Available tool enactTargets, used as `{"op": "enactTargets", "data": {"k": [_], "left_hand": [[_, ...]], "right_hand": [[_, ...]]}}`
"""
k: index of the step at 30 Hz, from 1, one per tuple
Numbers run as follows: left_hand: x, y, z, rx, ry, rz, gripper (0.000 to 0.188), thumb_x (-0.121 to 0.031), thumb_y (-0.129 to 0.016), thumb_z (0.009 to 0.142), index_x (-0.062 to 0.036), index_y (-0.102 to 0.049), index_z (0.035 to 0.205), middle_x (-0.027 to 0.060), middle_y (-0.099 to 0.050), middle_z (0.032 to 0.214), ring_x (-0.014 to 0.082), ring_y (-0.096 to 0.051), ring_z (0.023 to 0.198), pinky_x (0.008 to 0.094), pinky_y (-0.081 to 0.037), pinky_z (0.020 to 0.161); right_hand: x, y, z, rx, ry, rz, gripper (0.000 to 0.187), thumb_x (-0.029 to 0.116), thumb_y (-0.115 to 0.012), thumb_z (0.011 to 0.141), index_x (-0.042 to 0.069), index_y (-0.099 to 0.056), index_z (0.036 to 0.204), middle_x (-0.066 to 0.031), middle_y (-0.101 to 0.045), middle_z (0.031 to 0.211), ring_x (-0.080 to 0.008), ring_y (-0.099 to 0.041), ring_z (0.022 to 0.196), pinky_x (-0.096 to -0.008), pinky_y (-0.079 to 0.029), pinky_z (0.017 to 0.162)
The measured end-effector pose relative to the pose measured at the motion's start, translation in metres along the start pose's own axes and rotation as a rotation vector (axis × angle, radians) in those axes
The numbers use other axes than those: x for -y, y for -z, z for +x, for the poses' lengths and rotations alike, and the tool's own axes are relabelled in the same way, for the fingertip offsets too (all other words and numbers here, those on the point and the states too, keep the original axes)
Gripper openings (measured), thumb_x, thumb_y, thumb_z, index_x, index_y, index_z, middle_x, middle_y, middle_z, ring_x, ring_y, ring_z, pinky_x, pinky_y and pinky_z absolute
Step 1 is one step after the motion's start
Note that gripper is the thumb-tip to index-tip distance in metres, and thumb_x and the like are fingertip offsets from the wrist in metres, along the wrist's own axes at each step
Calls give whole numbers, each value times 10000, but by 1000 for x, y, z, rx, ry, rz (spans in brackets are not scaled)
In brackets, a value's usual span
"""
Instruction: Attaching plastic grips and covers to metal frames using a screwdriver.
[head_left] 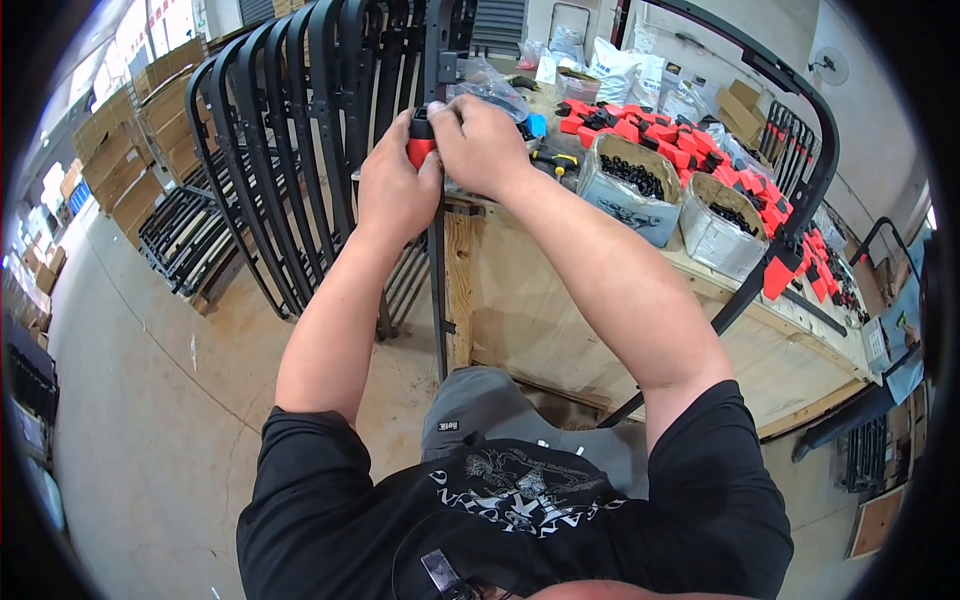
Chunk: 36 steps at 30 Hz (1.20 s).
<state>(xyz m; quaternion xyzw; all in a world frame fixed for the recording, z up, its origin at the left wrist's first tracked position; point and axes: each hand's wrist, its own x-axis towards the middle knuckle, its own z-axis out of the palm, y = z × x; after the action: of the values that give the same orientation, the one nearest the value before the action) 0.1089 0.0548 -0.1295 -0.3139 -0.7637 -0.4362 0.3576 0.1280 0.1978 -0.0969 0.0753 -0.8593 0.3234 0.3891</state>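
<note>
A red and black plastic part [421, 150] sits between my two hands, against the upright tube of a black metal frame [438, 290]. My left hand [390, 185] is closed around the part from the left. From the other side my right hand [482, 145] is closed too, its thumb at the part's black top. The fingertips behind the part and the tube are hidden. On the right, the same kind of black tubing arches over the bench, and a similar red part [780, 276] is fixed on it.
Several black bent frames [270, 150] stand in a row at left. The wooden bench [560, 290] holds red parts [650, 130], two tubs of small black pieces [632, 200] [722, 235] and a yellow-black screwdriver [556, 160]. Cardboard boxes [115, 150] are stacked far left. Another person [880, 370] is at right.
</note>
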Motion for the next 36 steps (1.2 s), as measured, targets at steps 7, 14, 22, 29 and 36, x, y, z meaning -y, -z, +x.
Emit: {"op": "enactTargets", "data": {"k": [7,14,22,29,36], "left_hand": [[-2,-1,-1,18,36,-32,549,-129,-705,881,20,-548,1386,271,-678,1196,426,-667,1112,447,-528,958],[-1,-4,2,-19,38,15,534,-113,-705,872,51,-574,1363,273,-700,1147,410,-689,1080,431,-536,948],[3,-9,-1,76,151,-155,680,-193,-730,895,77,-471,1463,269,-679,1243,385,-673,1151,394,-511,1005],[-46,-31,-42,99,-405,-23,411,-176,-794,828,-3,-643,1169,174,-682,1110,385,-644,1034,446,-493,964],[-72,-109,23,351,-187,430,580,-417,-766,843,27,-663,1200,227,-673,1209,397,-617,1179,484,-508,1003]], "right_hand": [[-2,4,5,72,27,16,333,296,-544,995,-12,-670,992,-272,-703,975,-450,-668,989,-514,-517,900],[0,-2,9,89,-57,65,401,295,-449,1038,-25,-691,1018,-294,-697,1054,-459,-657,1049,-517,-501,959],[9,19,-68,16,51,266,448,379,-426,1056,-2,-639,956,-260,-686,962,-461,-654,957,-531,-502,848],[-67,50,-281,544,-417,313,271,283,-647,975,17,-680,1013,-204,-700,951,-361,-694,905,-437,-544,789],[-138,102,-429,386,-834,216,261,250,-690,944,-2,-712,1006,-166,-731,942,-272,-715,888,-382,-551,806]]}}
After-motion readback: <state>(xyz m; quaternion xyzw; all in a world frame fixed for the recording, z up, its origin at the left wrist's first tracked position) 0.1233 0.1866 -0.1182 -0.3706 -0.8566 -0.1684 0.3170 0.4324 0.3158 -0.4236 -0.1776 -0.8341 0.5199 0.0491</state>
